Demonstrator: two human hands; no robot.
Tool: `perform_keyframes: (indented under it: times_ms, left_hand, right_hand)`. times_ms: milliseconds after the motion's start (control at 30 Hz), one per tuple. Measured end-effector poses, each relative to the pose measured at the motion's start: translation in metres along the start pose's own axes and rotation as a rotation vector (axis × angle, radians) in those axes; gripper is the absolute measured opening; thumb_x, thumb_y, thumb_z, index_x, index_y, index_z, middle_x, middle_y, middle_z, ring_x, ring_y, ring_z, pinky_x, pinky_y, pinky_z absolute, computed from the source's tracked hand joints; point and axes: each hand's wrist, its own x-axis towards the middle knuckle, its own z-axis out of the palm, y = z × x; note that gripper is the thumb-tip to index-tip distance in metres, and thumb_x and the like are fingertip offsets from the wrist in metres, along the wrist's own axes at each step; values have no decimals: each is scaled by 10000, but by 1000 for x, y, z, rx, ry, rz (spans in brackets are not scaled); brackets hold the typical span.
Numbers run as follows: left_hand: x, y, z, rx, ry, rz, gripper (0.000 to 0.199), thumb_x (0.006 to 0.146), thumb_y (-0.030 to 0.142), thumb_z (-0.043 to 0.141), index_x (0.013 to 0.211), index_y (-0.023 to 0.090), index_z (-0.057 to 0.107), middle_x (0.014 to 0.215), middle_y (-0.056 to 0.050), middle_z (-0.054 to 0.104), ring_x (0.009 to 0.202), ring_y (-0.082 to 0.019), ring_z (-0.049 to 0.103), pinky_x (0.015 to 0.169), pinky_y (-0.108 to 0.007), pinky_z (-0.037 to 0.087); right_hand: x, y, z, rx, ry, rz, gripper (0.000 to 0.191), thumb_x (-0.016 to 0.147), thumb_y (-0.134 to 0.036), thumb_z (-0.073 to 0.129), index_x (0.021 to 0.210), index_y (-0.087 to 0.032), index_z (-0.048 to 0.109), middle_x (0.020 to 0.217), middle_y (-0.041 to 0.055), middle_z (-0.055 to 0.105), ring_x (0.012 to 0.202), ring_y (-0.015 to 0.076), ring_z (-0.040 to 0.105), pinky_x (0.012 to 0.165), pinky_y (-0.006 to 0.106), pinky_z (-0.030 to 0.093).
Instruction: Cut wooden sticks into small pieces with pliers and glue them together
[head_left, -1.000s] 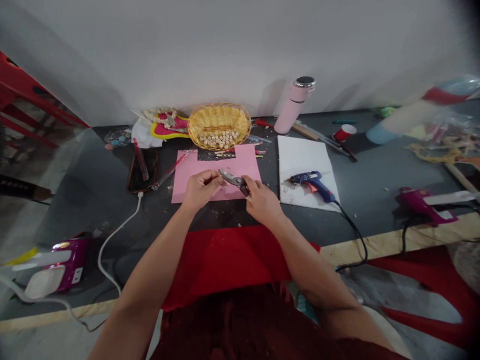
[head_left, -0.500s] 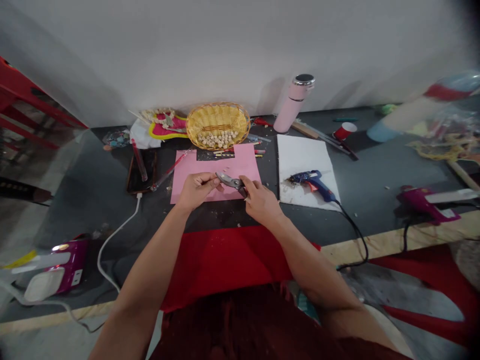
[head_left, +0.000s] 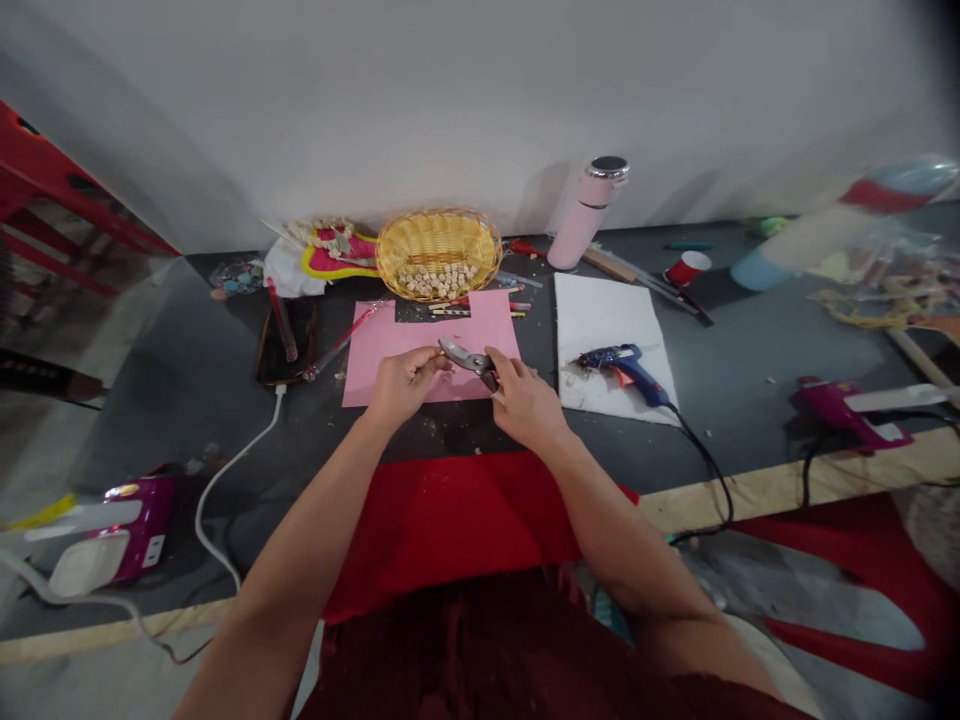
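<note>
My right hand (head_left: 529, 400) is wrapped round the handles of a pair of pruning shears (head_left: 466, 357), whose blades point left. Close to the blade tips, the fingers of my left hand (head_left: 407, 382) are pinched on something too small to make out. Both hands are over a pink sheet of paper (head_left: 360, 370) on the dark tabletop. Just beyond the paper stands a yellow wicker basket (head_left: 439, 232) with many small pale pieces (head_left: 435, 280) in it.
A blue glue gun (head_left: 634, 375) lies on a white board (head_left: 600, 300) to the right. Behind it stands a pink bottle (head_left: 585, 220). On the left are a phone (head_left: 300, 345) with a white cable (head_left: 251, 455) and a purple power strip (head_left: 150, 525). A red cup (head_left: 686, 267) is at the back right.
My left fingers and the shears have shifted slightly to the right in the view. The shears stay in my right hand. Nothing else has visibly moved on the table.
</note>
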Motion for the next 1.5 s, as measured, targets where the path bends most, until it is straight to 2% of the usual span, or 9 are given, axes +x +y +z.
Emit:
perform_keyframes:
  times_ms: [167,267,367,533,833,967,1100,1300,1500]
  left_hand:
    - [4,6,-19,-157,-246,-105,294,847,410,567,753,183,730,743,-65,726,688,-163,651,658,-257,486]
    - [4,5,-29,-319,-387,-264,333,811,474,597,803,167,726,662,-79,704,447,-105,498,455,-230,381]
    - [3,3,-34,-438,-460,-347,336,802,475,614,820,154,714,620,-85,688,370,-63,337,390,-214,261]
    - [3,4,-29,-407,-372,-308,342,832,444,595,840,118,698,644,-70,680,412,-49,313,417,-198,249]
    - [4,8,-4,-96,16,-110,210,838,329,583,802,166,710,688,-15,664,523,-81,473,521,-199,391]
    - [3,5,-6,-120,25,-128,225,851,331,563,825,160,708,699,-24,676,504,-76,454,500,-198,383]
    - [2,4,-7,-133,19,-147,238,845,344,572,817,153,712,678,-27,670,493,-74,437,485,-197,363]
    - [1,3,-6,-124,-53,-118,277,855,366,561,791,154,726,647,-23,654,493,-79,455,478,-196,349]
    - [1,3,-5,-173,-65,-87,245,850,350,584,776,149,702,722,-47,696,640,-126,590,617,-227,447]
  right_hand:
    - [1,2,-2,-18,-19,-49,663,795,-144,491,1420,-207,278,1144,128,579,1014,266,540,832,382,445]
    - [2,2,0,-9,-28,-85,664,787,-123,481,1417,-200,287,1137,127,577,1027,257,527,846,377,438]
    - [1,0,2,26,-18,-105,603,819,-108,434,1403,-199,312,1069,114,599,975,231,548,837,350,439]
    - [-2,-4,0,24,-28,-73,570,811,-92,431,1367,-199,363,1012,111,621,891,223,585,781,318,451]
    - [2,1,11,108,79,-45,605,786,-150,512,1357,-148,310,1116,150,590,1008,270,564,869,396,454]
    - [4,5,16,215,147,-76,382,774,-186,545,1137,-137,435,1064,139,589,976,253,563,844,384,464]
    - [4,8,13,145,119,-145,130,822,-183,501,951,-180,509,1092,126,598,1029,259,540,891,404,443]
    - [0,-1,4,-37,54,-107,248,822,-187,503,1069,-168,502,1416,129,417,1135,314,465,859,471,446]
    - [-1,-6,3,-88,70,-98,240,833,-206,491,1069,-167,499,1470,112,351,1154,320,439,860,492,433]
